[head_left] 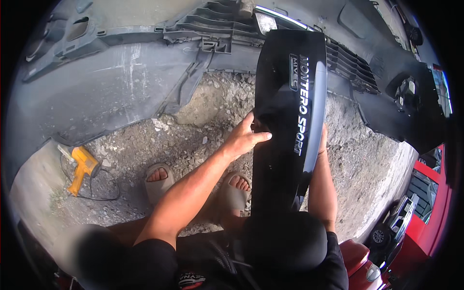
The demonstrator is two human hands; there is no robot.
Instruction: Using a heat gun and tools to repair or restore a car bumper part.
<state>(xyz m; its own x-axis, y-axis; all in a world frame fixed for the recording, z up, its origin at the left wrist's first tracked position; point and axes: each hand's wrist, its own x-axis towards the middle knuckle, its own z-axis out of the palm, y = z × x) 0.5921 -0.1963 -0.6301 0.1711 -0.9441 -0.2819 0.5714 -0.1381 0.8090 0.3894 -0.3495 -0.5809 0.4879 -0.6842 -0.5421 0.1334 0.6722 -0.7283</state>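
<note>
A long, glossy black car trim panel [278, 111] with chrome lettering and a grey edge strip stands lengthwise in front of me. Its lower end reaches close to my body. My left hand [246, 137] grips the panel's left edge, thumb on the face and the other fingers partly tucked behind. At the opposite edge, my right hand [323, 139] holds the panel from the side. Most of that hand is hidden behind it.
Beyond the panel lies a big grey car bumper [116, 82] with black grille slats [355, 65]. A yellow corded pistol-shaped tool [84, 166] rests on the gravel ground [130, 159] to the left. My sandalled feet are below; a red vehicle [432, 212] shows at right.
</note>
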